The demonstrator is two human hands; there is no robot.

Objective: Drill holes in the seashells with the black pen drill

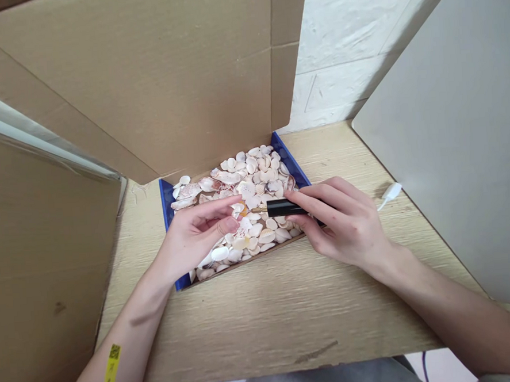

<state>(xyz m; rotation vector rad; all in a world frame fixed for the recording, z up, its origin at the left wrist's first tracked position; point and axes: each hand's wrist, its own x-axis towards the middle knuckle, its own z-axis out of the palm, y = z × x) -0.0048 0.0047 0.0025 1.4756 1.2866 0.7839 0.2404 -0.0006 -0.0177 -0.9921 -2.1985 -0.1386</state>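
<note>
My right hand (343, 217) is wrapped round a small black hand drill (279, 207), held almost level with its thin brass-coloured front end pointing left. That end meets or nearly meets a small whitish shell (238, 210) pinched between the thumb and fingers of my left hand (203, 226). Something orange-yellow shows beside the shell; I cannot make out what it is. Both hands are over a shallow blue-sided box (291, 159) full of loose shells (266, 236), mostly white and pinkish. Whether the drill tip is in the shell cannot be seen.
The box stands on a pale wooden table (255, 329). Behind it rises a large cardboard panel (179, 74), with another cardboard piece (37, 244) at left. A grey-white board (459, 132) leans at right, near a white plug with a cable (392, 192).
</note>
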